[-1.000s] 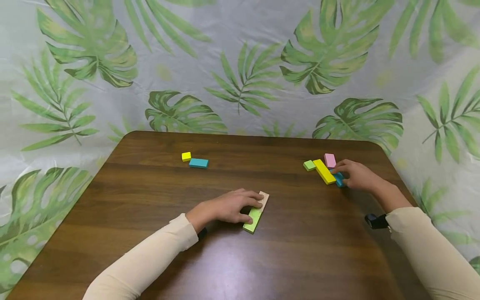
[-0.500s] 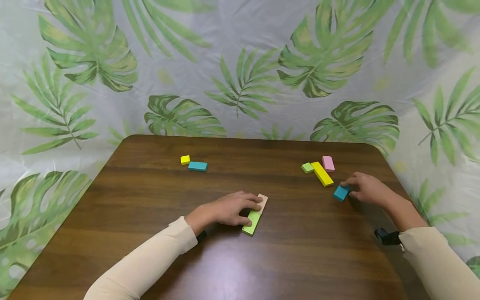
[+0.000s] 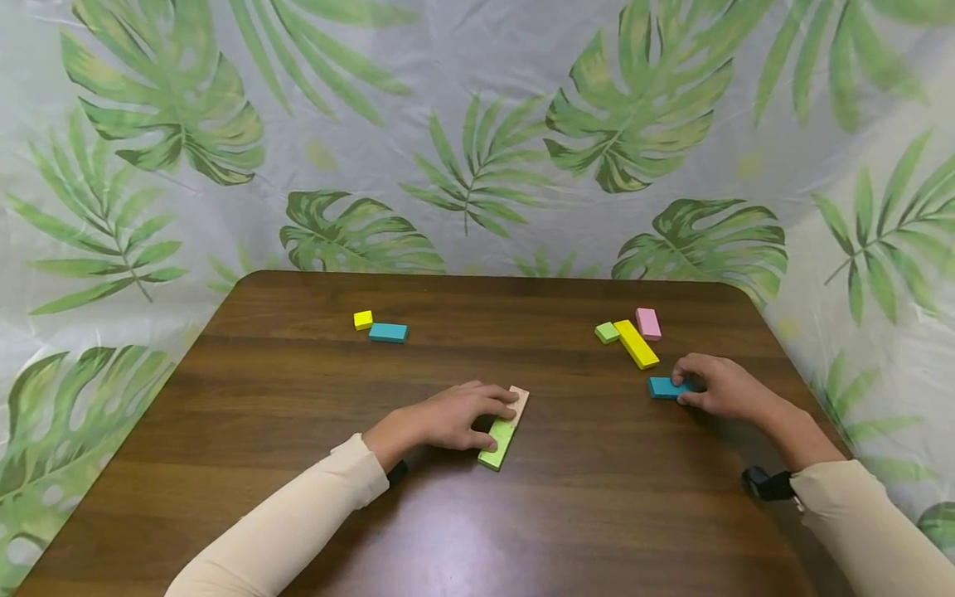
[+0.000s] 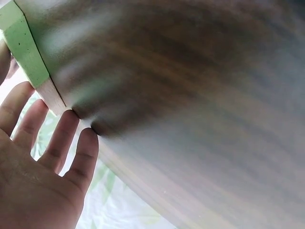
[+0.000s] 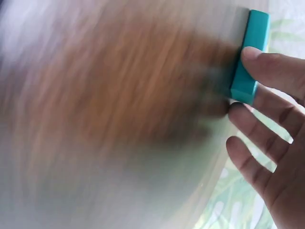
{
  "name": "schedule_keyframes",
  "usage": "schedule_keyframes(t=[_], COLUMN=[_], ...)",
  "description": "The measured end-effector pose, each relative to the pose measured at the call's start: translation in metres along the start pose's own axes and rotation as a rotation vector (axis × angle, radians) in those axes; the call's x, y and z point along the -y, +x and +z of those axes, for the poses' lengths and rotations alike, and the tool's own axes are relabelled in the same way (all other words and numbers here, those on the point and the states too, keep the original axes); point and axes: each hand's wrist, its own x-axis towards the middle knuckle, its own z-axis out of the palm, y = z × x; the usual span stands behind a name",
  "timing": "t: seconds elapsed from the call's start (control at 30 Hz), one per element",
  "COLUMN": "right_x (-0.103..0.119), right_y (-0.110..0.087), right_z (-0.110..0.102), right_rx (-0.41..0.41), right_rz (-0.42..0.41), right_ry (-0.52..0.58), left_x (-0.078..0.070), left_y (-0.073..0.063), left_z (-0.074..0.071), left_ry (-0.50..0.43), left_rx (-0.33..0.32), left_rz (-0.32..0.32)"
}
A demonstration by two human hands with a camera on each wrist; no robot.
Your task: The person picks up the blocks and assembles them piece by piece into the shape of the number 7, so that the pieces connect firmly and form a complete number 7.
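Observation:
My left hand (image 3: 458, 414) rests over two flat wooden blocks lying end to end, a light green block (image 3: 503, 432) and a plain wood block (image 3: 521, 400). Its thumb touches the green block, and the fingertips lie on the plain one. In the left wrist view the fingers are extended beside the plain block (image 4: 51, 97). My right hand (image 3: 722, 388) pinches one end of a blue block (image 3: 661, 387) between thumb and fingers, at the right side of the table. The right wrist view shows the thumb across this block (image 5: 258, 31), with the other fingers spread below it.
Just beyond the right hand lie a long yellow block (image 3: 637, 344), a pink block (image 3: 648, 324) and a small green block (image 3: 607, 332). A small yellow block (image 3: 362, 320) and another blue block (image 3: 389, 333) lie at the back left of the brown table (image 3: 567, 514).
My right hand has drawn the blue block away from beside the long yellow block, toward me, and turned it more sideways. The left hand stays over its two blocks.

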Motion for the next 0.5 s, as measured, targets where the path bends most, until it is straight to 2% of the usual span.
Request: schedule_keyframes(t=[0.27,0.5], right_x=[0.011,0.014], right_y=[0.005,0.005], right_z=[0.0,-0.001], right_rx=[0.072,0.081], right_rz=[0.03,0.053], right_ry=[0.052,0.06], left_x=[0.0,0.001], left_y=[-0.001,0.0], left_z=[-0.001,0.001], left_ry=[-0.002,0.001], left_rx=[0.0,-0.006], left_rz=[-0.004,-0.001])
